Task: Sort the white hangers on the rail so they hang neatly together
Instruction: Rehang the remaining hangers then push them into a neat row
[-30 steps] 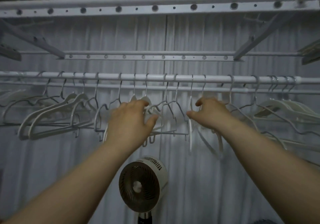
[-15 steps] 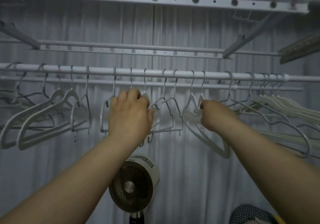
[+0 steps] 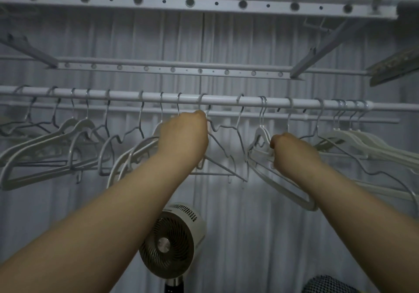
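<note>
A white rail (image 3: 222, 101) runs across the view with several hangers hooked on it. My left hand (image 3: 184, 137) is closed around the necks of white hangers (image 3: 136, 154) near the rail's middle. My right hand (image 3: 289, 151) grips a pair of white hangers (image 3: 260, 134) whose hooks sit together on the rail. Thin grey wire hangers (image 3: 226, 147) hang between my two hands. A tight bunch of white hangers (image 3: 367, 143) hangs at the right end. More white hangers (image 3: 56, 147) hang at the left, mixed with grey wire ones.
A perforated white bar (image 3: 172, 1) runs overhead and another (image 3: 172, 69) further back. A second thin rail (image 3: 340, 117) lies just behind the hanger rail. A round fan (image 3: 169, 246) stands below my arms. A grey curtain (image 3: 260, 224) hangs behind. A mesh object (image 3: 326, 284) shows at bottom right.
Both hands went from open and reaching to closed on hangers. The right hand has drawn its two white hangers to the right, opening a gap; the left hand has risen toward the rail.
</note>
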`<state>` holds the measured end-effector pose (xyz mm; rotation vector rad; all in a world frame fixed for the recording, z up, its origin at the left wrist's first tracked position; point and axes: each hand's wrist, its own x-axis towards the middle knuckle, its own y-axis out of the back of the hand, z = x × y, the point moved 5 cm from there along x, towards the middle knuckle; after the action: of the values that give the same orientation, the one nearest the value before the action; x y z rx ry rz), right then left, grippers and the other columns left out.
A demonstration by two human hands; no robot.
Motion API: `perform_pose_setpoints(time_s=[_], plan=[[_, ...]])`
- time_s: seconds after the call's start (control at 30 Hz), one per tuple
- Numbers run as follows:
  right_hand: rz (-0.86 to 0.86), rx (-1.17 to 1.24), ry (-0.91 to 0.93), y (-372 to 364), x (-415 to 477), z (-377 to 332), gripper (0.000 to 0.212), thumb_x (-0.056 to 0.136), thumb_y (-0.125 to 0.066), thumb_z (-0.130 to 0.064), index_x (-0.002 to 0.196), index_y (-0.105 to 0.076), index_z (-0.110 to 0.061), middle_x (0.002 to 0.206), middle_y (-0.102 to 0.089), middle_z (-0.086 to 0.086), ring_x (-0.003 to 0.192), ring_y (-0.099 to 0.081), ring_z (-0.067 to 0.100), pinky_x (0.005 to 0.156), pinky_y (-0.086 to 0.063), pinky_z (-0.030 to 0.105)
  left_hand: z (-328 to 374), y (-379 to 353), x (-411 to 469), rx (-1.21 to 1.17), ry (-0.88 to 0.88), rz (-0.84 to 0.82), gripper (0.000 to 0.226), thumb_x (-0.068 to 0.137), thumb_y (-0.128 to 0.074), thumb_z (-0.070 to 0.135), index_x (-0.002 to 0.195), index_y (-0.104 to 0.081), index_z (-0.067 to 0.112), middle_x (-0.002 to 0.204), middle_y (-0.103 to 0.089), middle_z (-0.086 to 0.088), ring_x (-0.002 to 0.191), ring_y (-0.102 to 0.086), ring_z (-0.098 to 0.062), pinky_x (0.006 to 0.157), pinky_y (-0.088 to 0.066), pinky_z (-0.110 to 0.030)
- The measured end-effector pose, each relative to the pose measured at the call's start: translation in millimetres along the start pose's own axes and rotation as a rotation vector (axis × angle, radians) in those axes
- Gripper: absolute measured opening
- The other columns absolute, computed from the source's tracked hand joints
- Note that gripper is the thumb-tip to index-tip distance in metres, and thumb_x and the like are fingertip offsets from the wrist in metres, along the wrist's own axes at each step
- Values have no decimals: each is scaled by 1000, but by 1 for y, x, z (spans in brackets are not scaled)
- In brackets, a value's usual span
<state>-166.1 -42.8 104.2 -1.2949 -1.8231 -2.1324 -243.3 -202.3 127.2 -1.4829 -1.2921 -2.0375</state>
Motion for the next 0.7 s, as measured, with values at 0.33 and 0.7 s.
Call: perform_pose_setpoints(time_s=[0.33, 0.7], plan=[[36, -51, 43, -2, -2, 21, 34, 92, -43, 1, 124, -51, -8, 131, -46, 13, 114, -55, 30, 90, -46, 36, 32, 11, 28, 64, 15, -46, 29, 90, -43, -1, 115, -56, 1, 116, -61, -18, 106, -59, -35, 78, -43, -36], [90, -35, 113, -6, -6, 28, 33, 92, -41, -5, 124, -49, -8, 129, -46, 12, 111, -54, 30, 74, -40, 31, 16, -21, -3, 98, 81, -219, 33, 90, -40, 0, 118, -58, 6, 115, -63, -16, 105, -60, -33, 83, -48, -37]])
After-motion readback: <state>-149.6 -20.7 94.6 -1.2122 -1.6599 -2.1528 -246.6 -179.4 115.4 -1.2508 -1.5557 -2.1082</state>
